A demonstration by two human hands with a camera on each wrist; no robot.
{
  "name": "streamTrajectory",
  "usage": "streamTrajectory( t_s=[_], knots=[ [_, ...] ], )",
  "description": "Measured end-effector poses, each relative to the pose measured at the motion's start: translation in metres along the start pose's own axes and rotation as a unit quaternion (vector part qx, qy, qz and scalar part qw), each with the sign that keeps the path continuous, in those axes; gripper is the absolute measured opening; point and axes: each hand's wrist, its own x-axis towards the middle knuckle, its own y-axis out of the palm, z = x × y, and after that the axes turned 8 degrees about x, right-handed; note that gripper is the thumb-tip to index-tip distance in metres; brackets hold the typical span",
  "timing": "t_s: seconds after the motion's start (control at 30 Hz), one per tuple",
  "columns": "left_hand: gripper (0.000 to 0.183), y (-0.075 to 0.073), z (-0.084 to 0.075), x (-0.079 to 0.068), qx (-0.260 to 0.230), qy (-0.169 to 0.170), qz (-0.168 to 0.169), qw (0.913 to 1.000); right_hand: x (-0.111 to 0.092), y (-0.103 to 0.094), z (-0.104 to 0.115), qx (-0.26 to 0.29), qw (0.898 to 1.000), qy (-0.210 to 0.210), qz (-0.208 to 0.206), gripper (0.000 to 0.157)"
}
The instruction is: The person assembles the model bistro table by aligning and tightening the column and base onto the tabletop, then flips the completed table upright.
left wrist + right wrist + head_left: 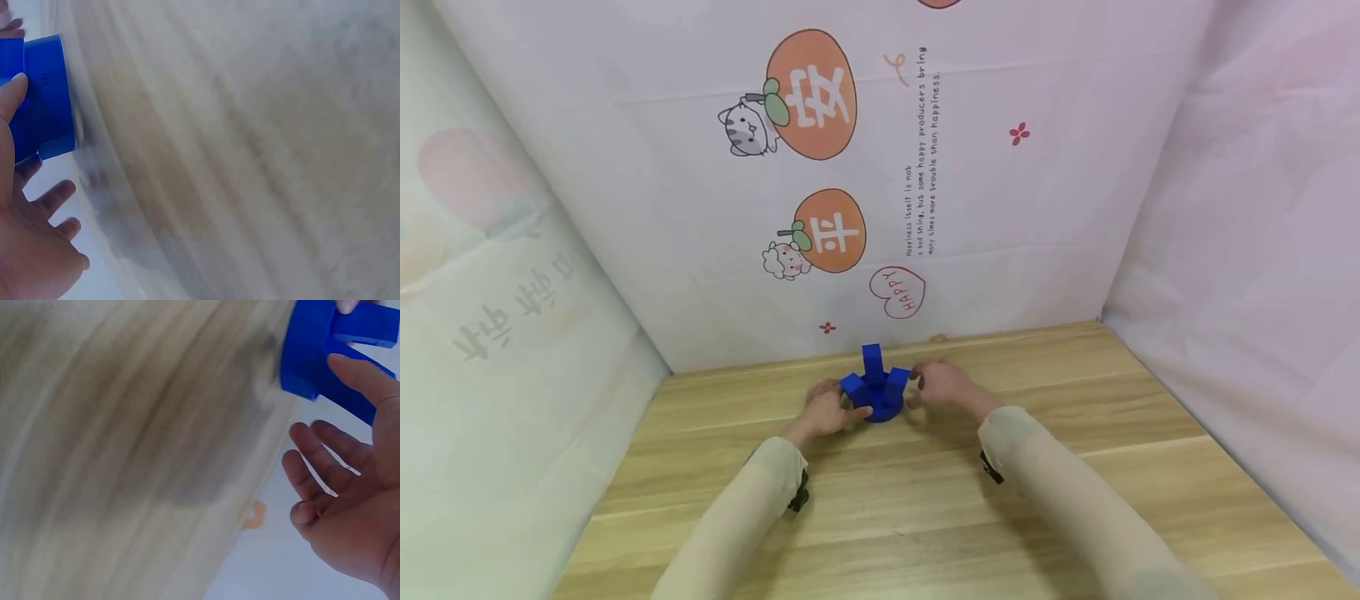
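A bright blue piece (pixel 880 408) with a round base and three upright blocky prongs stands on the wooden table, close to the back wall. At its left side, my left hand (pixel 825 412) holds it, the thumb on the front of the base and the index finger at the far side; the left wrist view shows the other fingers spread loosely. My right hand (pixel 946 385) is just right of the piece, its fingers loosely bent and apart. In the right wrist view, the right thumb overlaps the blue piece (pixel 306 350); whether it touches cannot be told.
The wood-grain table (pixel 895 517) ends at a white printed cloth wall (pixel 970 208) behind the blue piece. More cloth hangs on the left (pixel 497 400) and on the right (pixel 1240 275). A dark strap part (pixel 799 492) shows under the left wrist.
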Motion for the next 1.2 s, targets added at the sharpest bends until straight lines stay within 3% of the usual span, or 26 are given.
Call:
streamTrajectory(
  t_s=[0.2,0.47,0.67,0.87,1.1,1.2],
  knots=[
    [0.083,-0.001,0.004,0.004,-0.016,-0.01,0.005,0.9998,0.003,0.012,-0.003,0.043,0.998,0.026,0.033,0.055],
    [0.08,-0.008,0.002,0.007,-0.017,-0.017,-0.008,0.9997,0.008,0.018,0.005,0.064,0.997,0.03,0.015,0.056],
    [0.077,-0.002,0.004,0.004,-0.009,-0.002,-0.018,0.9998,0.004,0.023,0.009,0.064,0.997,0.03,0.0,0.049],
    [0.077,0.002,0.005,-0.004,-0.013,-0.004,-0.026,0.9996,-0.001,0.026,0.008,0.062,0.998,0.013,-0.009,0.039],
    [0.075,-0.01,-0.001,-0.006,-0.055,0.002,-0.056,0.9969,0.0,0.019,0.01,0.084,0.995,-0.04,-0.044,0.031],
    [0.073,-0.014,-0.002,-0.006,-0.058,0.004,-0.07,0.9958,-0.002,0.014,0.013,0.101,0.993,-0.043,-0.048,0.031]
  ],
)
